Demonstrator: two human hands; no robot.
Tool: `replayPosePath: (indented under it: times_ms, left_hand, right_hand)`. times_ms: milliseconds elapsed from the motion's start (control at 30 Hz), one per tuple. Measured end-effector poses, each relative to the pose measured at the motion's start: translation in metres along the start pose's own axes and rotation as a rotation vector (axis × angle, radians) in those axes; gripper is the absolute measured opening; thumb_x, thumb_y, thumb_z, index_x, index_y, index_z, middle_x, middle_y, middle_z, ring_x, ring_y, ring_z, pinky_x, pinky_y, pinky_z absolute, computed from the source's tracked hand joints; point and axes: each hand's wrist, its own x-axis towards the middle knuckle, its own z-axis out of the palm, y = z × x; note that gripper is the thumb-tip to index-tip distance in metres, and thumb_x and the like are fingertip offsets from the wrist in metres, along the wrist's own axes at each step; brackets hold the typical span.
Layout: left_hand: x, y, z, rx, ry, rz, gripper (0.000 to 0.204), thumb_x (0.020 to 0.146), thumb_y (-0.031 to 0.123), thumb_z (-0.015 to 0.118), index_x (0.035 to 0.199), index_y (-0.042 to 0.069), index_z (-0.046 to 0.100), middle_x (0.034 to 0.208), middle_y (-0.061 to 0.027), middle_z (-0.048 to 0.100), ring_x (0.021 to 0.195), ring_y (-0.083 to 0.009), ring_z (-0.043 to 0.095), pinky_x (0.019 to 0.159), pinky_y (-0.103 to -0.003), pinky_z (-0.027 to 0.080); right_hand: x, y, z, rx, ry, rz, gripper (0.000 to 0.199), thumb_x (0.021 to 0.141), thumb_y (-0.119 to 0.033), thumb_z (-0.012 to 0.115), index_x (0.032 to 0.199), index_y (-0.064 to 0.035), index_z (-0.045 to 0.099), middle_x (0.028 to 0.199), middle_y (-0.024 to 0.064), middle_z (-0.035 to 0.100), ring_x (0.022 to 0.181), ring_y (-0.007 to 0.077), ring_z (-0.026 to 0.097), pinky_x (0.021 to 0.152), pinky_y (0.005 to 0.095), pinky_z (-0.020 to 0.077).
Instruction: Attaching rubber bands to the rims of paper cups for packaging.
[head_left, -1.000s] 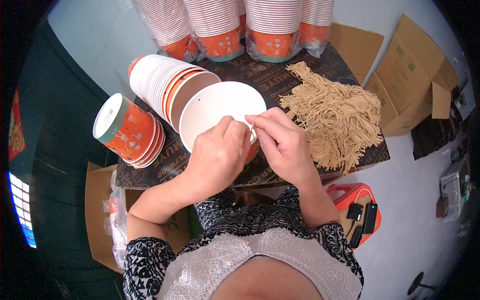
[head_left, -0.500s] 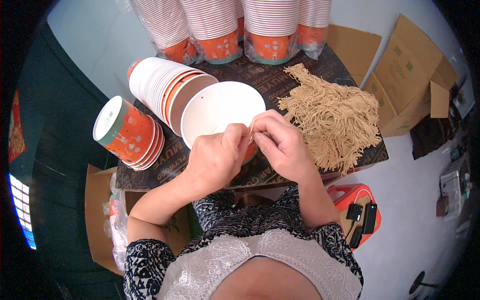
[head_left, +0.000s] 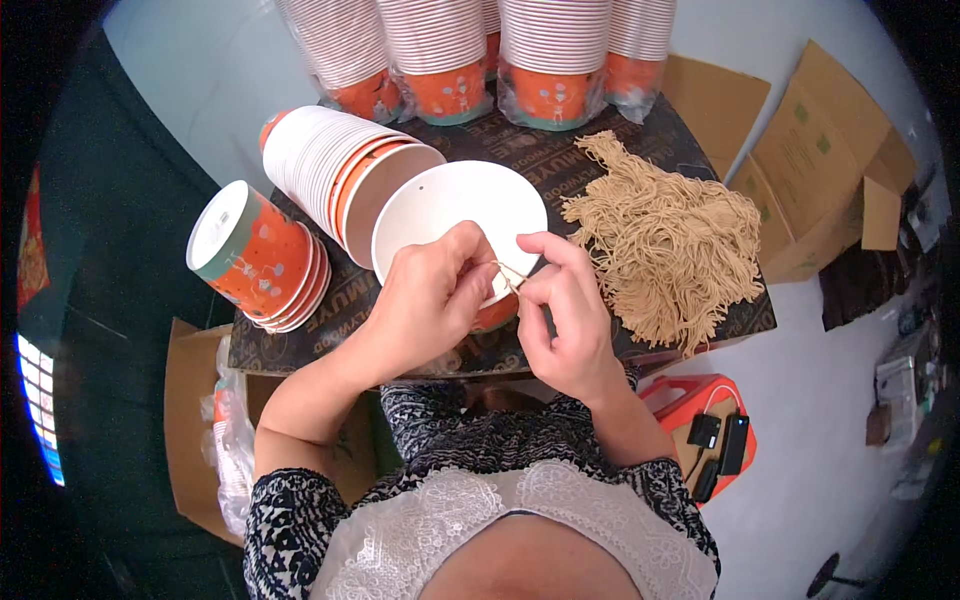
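Your left hand [head_left: 425,295] and right hand [head_left: 565,315] are bare, as are both forearms to about the elbow. Behind the left one, toward your body, lies a loose, short left sleeve [head_left: 290,530] in black and white geometric print; behind the other, a matching right sleeve [head_left: 662,478]. Between the sleeves, nearer you than the hands, a white lace yoke [head_left: 450,515] with scalloped edging borders a rounded neckline. Beyond it, toward the hands, similar printed cloth [head_left: 510,440] covers your torso and legs.
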Motion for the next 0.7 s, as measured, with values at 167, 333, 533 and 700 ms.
replayPosePath:
  times_ms: [167,333,533,700]
  left_hand:
    - [0.001,-0.002,0.002,-0.021,0.041,-0.082,0.005,0.085,0.0,0.06,0.083,-0.002,0.056,0.062,-0.0171,0.061,0.06,-0.0301,0.067,0.055,-0.037,0.049]
    - [0.005,-0.002,0.002,0.02,0.06,-0.104,0.004,0.085,-0.001,0.061,0.085,-0.002,0.058,0.064,-0.0163,0.063,0.06,-0.0291,0.067,0.055,-0.035,0.05]
    - [0.001,-0.005,0.006,0.069,0.08,0.124,0.011,0.082,-0.003,0.064,0.091,0.0,0.059,0.074,-0.0164,0.065,0.064,-0.0304,0.068,0.058,-0.036,0.053]
    - [-0.003,-0.002,0.001,0.109,-0.001,0.201,0.014,0.081,-0.004,0.066,0.091,0.001,0.057,0.081,-0.016,0.064,0.067,-0.0328,0.067,0.057,-0.038,0.052]
  right_hand:
    - [-0.011,-0.002,-0.001,0.02,-0.034,0.006,0.021,0.078,0.014,0.059,0.092,0.0027,0.048,0.127,0.0258,0.05,0.094,0.0348,0.061,0.078,0.0392,0.0527]
    - [-0.011,-0.001,0.0,-0.001,0.044,0.047,0.018,0.081,0.012,0.062,0.094,0.0013,0.054,0.119,0.0218,0.053,0.083,0.0288,0.062,0.071,0.0355,0.052]
    - [-0.011,0.0,0.007,0.063,0.177,0.155,0.017,0.083,0.008,0.065,0.095,-0.0005,0.057,0.087,0.0125,0.059,0.065,0.0219,0.06,0.058,0.0301,0.0493]
    - [-0.011,-0.005,0.014,0.202,0.193,0.273,0.01,0.089,0.005,0.063,0.095,0.0001,0.058,0.071,0.0041,0.057,0.057,0.0087,0.054,0.051,0.0256,0.0447]
